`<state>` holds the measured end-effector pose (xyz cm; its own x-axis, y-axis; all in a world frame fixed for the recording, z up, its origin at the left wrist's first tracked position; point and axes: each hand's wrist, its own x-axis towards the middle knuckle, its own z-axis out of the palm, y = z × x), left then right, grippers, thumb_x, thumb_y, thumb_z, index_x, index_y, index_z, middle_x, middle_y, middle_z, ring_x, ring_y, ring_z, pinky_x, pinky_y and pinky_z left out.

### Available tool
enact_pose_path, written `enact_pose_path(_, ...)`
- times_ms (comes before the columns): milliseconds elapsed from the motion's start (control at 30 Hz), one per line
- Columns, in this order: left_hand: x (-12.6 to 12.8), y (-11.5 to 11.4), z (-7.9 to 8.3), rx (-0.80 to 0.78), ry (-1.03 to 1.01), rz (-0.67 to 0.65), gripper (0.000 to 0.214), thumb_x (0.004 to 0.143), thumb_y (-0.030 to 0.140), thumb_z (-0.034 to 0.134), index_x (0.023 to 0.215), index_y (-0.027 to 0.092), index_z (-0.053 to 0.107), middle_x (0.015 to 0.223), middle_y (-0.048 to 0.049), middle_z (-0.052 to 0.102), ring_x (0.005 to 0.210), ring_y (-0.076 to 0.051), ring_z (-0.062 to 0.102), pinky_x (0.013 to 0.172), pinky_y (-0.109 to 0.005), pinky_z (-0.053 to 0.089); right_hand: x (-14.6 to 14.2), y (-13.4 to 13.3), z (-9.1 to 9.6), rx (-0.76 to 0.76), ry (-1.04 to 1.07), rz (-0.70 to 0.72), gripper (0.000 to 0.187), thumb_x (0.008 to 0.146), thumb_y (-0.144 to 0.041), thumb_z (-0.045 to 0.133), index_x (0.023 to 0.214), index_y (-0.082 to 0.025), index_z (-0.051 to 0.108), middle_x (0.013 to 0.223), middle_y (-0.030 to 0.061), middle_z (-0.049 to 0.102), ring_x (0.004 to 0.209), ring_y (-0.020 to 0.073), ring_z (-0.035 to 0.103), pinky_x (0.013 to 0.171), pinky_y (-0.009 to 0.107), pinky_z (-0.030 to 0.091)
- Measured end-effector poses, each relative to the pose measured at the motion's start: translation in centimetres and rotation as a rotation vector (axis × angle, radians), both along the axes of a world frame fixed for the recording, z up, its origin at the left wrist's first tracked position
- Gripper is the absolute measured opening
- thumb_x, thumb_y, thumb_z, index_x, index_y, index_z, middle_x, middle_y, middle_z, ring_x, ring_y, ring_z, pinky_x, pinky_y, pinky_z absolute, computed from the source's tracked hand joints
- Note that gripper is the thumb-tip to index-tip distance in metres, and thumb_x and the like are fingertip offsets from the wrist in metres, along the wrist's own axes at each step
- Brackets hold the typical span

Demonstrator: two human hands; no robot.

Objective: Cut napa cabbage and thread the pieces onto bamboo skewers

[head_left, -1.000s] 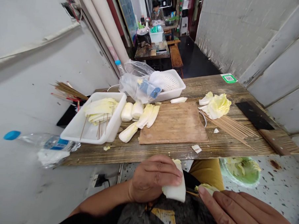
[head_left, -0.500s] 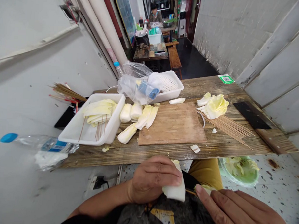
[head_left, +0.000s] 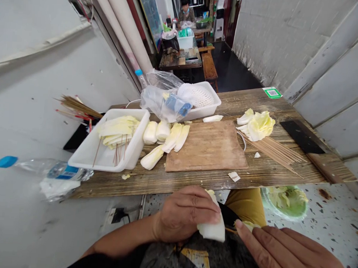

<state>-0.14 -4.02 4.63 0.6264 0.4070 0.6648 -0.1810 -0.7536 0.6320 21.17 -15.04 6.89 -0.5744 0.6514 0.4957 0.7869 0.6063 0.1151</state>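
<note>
Low in the view, over my lap, my left hand [head_left: 185,214] is closed round a white piece of cabbage stalk [head_left: 213,229]. My right hand [head_left: 283,255] lies beside it with fingers stretched together, pinching a thin wooden skewer [head_left: 229,230] whose tip meets the stalk, and a yellow leaf bit shows at its fingertips. On the wooden table [head_left: 194,182] ahead lie a cutting board [head_left: 207,146], cut cabbage stalks [head_left: 163,139], loose cabbage leaves [head_left: 258,125] and a bundle of skewers [head_left: 274,151].
A white tray [head_left: 107,156] at left holds skewered cabbage. Behind it sit a second tray [head_left: 208,107] with a plastic bag [head_left: 165,100]. A cleaver [head_left: 310,145] lies at right. A water bottle [head_left: 43,169] hangs off the left edge. A green basin [head_left: 285,200] of leaves stands below. A person sits far back.
The view has drifted slightly. My right hand has edged a little left toward the stalk; my left hand keeps its hold.
</note>
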Motion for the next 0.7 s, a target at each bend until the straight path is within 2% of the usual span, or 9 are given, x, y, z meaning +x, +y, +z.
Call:
enact_pose_path(433,0.07,0.03,-0.18,-0.014,0.011,-0.015,0.013,0.086,0.012,0.053,0.090,0.010,0.065,0.084,-0.0104,0.072,0.083,-0.015,0.065,0.078,-0.027,0.054,-0.06,0.16,-0.46,-0.010,-0.011,0.039,0.038,0.093,-0.003,0.025,0.104,-0.009,0.061,0.081,0.0037,0.071,0.069,0.0127,0.064,0.061,0.030,0.048)
enact_pose_path(700,0.12,0.09,-0.23,0.001,0.044,-0.038,0.016,0.087,0.013,0.049,0.094,0.013,0.063,0.086,-0.0091,0.072,0.086,-0.014,0.065,0.079,-0.025,0.054,-0.27,0.43,-0.51,-0.018,-0.012,0.046,0.037,0.091,-0.003,0.029,0.104,-0.009,0.063,0.078,0.0051,0.069,0.066,0.0136,0.063,0.059,0.029,0.049)
